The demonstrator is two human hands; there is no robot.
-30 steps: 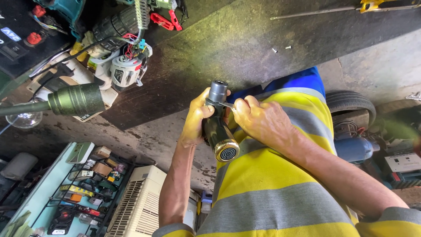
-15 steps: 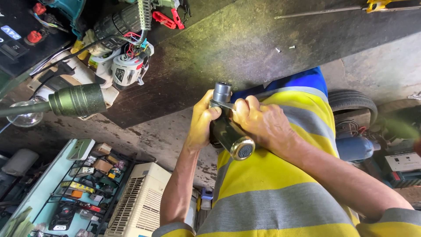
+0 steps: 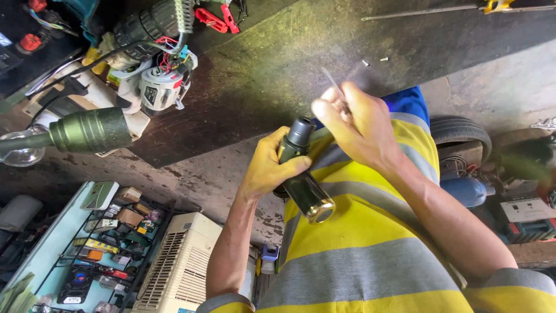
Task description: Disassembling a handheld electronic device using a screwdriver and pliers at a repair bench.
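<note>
Left hand (image 3: 267, 169) wrapped tight round dark metal cylinder (image 3: 304, 174), over lap. Right hand (image 3: 354, 124) at 1 o'clock, fisted on thin rod (image 3: 331, 80). Cylinder judged heavy, rigid, slick; grip mid-body.

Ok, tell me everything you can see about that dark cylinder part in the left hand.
The cylinder is a dark, greenish-black tube that looks like metal, with a narrower grey collar at its far end and a shiny, brass-coloured rim at the near end. It lies tilted, the shiny end toward the camera, over the yellow and grey striped shirt. The left hand wraps around its middle. The right hand is raised just above the collar, pinching a thin rod, apart from the cylinder.
</note>
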